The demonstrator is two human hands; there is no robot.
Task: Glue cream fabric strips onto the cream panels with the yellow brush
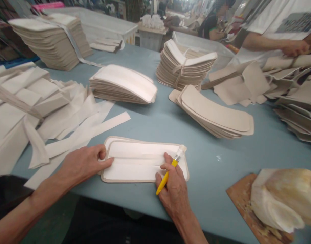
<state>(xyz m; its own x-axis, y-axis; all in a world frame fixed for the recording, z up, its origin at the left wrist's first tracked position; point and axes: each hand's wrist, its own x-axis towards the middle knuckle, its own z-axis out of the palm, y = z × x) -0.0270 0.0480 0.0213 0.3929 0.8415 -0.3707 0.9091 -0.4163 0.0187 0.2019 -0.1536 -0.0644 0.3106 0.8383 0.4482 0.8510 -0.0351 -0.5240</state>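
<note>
Two or more rounded beige panels with white faces (135,149) lie overlapped on the blue-grey table (208,159) in front of me. A pale strip (140,160) runs lengthwise along the top panel. My left hand (88,161) grips the panels' left end, thumb on top and fingers curled at the edge. My right hand (173,184) holds a yellow-handled brush (168,176), its whitish bristles pointing up and away near the panels' right end. Fingertips of that hand touch the top panel and the strip.
Behind are a white-topped panel stack (123,81), a beige stack (216,113) and a tied bundle (183,66). Loose white strips (86,132) lie left. A glue-stained container (284,196) stands on a brown board (243,193) at right. Another person's hands (294,47) are at upper right.
</note>
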